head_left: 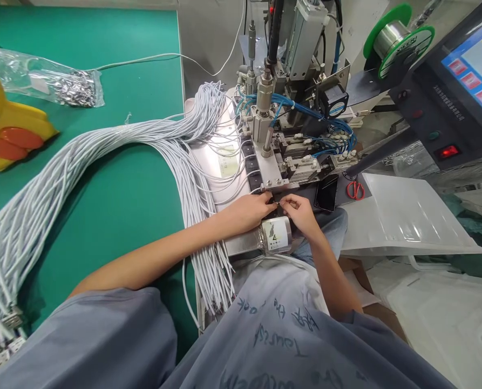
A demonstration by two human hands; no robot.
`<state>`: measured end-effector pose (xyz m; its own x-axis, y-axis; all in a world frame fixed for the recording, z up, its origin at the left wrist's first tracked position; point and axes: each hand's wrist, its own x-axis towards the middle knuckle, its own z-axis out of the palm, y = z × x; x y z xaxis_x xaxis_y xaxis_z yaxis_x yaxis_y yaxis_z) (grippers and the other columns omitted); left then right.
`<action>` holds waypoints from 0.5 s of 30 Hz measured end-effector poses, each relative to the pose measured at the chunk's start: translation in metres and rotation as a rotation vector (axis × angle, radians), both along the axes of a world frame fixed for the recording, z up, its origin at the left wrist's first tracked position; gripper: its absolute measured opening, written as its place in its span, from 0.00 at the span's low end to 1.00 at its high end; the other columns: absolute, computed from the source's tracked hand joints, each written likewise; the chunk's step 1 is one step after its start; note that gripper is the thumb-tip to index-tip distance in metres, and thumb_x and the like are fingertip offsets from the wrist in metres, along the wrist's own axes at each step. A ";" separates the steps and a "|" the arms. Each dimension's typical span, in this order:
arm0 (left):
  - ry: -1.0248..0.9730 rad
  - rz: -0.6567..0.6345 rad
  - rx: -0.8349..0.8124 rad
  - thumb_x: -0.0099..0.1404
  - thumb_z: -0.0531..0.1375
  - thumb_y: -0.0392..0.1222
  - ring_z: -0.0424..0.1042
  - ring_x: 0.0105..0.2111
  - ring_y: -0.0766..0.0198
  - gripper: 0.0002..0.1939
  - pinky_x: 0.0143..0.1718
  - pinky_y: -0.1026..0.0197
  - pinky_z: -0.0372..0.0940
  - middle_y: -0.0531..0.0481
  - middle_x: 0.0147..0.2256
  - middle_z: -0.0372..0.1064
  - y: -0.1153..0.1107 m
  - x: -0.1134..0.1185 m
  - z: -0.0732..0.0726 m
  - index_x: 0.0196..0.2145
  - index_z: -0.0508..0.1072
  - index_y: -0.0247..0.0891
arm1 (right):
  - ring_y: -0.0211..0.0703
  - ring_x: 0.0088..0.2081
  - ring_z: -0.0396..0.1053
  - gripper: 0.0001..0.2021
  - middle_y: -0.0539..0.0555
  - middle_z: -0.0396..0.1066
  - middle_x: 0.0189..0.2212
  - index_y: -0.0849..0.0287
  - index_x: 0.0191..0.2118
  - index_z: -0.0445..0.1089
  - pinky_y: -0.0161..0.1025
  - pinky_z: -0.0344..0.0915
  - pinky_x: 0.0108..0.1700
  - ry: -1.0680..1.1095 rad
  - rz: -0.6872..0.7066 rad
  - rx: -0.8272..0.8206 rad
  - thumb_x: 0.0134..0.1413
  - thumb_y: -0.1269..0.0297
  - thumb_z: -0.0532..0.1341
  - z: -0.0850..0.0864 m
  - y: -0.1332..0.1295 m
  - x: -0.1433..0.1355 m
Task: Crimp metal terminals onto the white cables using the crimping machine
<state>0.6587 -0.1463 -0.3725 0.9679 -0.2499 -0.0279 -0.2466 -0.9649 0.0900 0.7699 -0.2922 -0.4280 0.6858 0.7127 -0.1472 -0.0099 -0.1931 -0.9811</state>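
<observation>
My left hand reaches across the white cables to the front edge of the machine, its fingers bent and closed near the machine's clamp row. Just to its right, my right hand pinches with thumb and forefinger. Between the two sets of fingertips is a tiny, shiny piece, too small to name. Right below the hands stands a round container with a white label. Several white cables run from the bundle into the machine's left side.
A thick bundle of white cables crosses the green mat. A bag of metal parts and a yellow toy-like object lie left. To the right are a phone, red scissors, a solder spool and a control panel.
</observation>
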 end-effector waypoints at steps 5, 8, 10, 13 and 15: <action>-0.006 -0.033 0.008 0.59 0.50 0.27 0.72 0.29 0.61 0.20 0.26 0.62 0.64 0.42 0.36 0.66 0.002 0.000 0.000 0.49 0.69 0.32 | 0.34 0.22 0.60 0.08 0.48 0.64 0.19 0.61 0.23 0.67 0.33 0.57 0.24 -0.024 0.002 -0.029 0.42 0.61 0.60 0.003 -0.001 0.001; -0.008 -0.040 0.004 0.59 0.50 0.27 0.72 0.30 0.60 0.21 0.26 0.62 0.65 0.42 0.36 0.66 0.003 0.000 -0.001 0.49 0.68 0.32 | 0.34 0.23 0.60 0.08 0.49 0.66 0.19 0.61 0.22 0.68 0.33 0.58 0.25 -0.048 -0.010 -0.026 0.41 0.62 0.60 0.006 -0.002 0.001; 0.004 -0.040 0.001 0.59 0.50 0.27 0.72 0.30 0.60 0.21 0.26 0.62 0.64 0.42 0.36 0.65 0.003 0.000 -0.001 0.49 0.68 0.32 | 0.34 0.22 0.60 0.07 0.49 0.65 0.19 0.61 0.22 0.68 0.32 0.58 0.24 -0.039 -0.001 -0.039 0.41 0.62 0.60 0.007 -0.001 0.001; 0.015 -0.038 0.010 0.60 0.50 0.28 0.72 0.30 0.60 0.19 0.26 0.62 0.64 0.41 0.36 0.65 0.002 0.000 0.001 0.49 0.68 0.31 | 0.33 0.21 0.59 0.07 0.47 0.64 0.17 0.61 0.21 0.67 0.31 0.56 0.22 0.017 0.013 -0.059 0.39 0.62 0.60 0.008 0.001 0.002; 0.022 -0.044 0.035 0.62 0.49 0.29 0.72 0.30 0.60 0.18 0.27 0.61 0.64 0.40 0.36 0.65 0.001 0.001 0.002 0.48 0.68 0.29 | 0.33 0.20 0.58 0.06 0.47 0.63 0.17 0.60 0.21 0.67 0.31 0.55 0.21 0.066 0.004 -0.062 0.37 0.63 0.59 0.009 0.004 0.004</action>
<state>0.6594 -0.1456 -0.3705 0.9551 -0.2905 -0.0587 -0.2869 -0.9559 0.0622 0.7735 -0.2883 -0.4189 0.6701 0.7038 -0.2360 -0.0730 -0.2539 -0.9645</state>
